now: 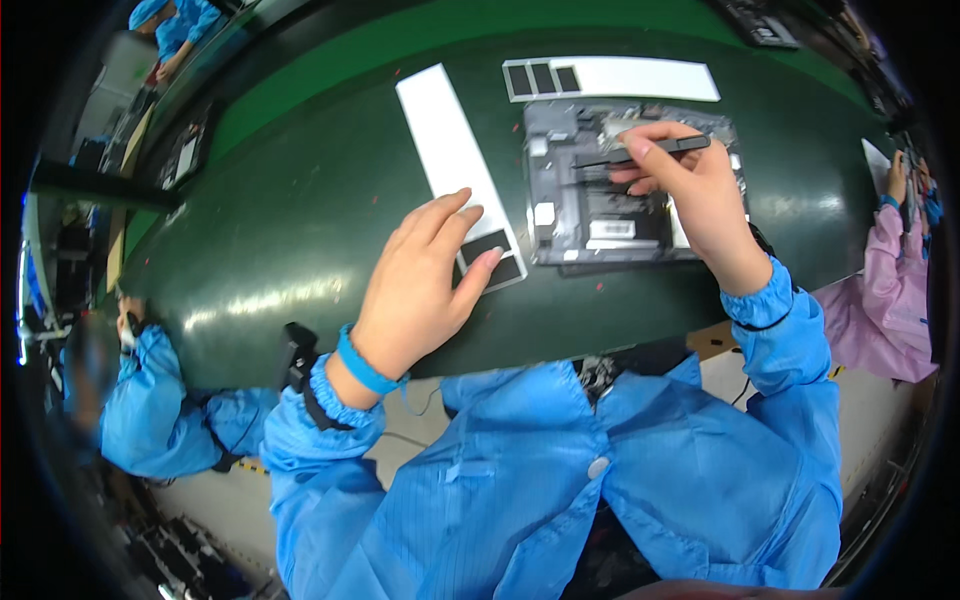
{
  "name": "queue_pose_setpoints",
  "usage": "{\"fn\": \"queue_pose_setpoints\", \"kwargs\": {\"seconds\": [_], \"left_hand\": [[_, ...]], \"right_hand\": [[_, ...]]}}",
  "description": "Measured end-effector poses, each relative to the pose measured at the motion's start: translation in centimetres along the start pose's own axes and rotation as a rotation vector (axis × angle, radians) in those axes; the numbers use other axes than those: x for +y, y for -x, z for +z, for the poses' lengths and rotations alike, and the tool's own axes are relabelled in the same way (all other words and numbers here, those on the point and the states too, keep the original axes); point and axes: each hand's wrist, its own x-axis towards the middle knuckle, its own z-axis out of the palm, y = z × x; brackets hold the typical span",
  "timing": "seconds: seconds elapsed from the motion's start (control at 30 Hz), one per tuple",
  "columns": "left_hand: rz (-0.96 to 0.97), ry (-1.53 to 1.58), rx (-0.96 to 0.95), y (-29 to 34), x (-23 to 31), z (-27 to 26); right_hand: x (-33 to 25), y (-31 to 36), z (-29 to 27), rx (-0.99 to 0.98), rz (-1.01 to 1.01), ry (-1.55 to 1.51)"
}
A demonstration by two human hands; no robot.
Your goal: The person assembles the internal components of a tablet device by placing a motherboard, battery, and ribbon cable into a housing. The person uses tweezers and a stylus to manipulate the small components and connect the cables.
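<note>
My left hand (422, 265) lies with its fingers spread over the lower end of a white backing strip (448, 135), next to the black squares (505, 268) on it. Whether the fingertips press on the strip is hard to tell. In my right hand (690, 185) are dark tweezers (685, 146), pinched between thumb and fingers, their tips pointing left. They are held over a grey electronics housing (560, 205), which looks like a laptop shell, with white labels and black patches. Part of the housing is hidden behind my right hand.
A second white strip (650, 78) with black squares at its left end lies beyond the housing. The green-topped table (300, 250) curves around the work. Blue-sleeved people (150, 400) are at the left and far left; a pink-sleeved person (885, 290) works at the right.
</note>
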Motion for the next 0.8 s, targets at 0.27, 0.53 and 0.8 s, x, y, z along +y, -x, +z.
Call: {"fn": "queue_pose_setpoints", "kwargs": {"seconds": [0.27,0.53,0.8], "left_hand": [[-0.056,-0.042,-0.016,2.9,0.0,3.0],[-0.019,-0.139,0.016,3.4,-0.2,3.6],[-0.012,-0.168,0.026,3.4,0.0,3.6]], "right_hand": [[2.8,1.2,6.2,-0.026,-0.348,0.506],[4.0,1.7,6.7,-0.039,-0.333,0.526],[3.5,1.6,6.5,-0.105,-0.435,0.584]]}}
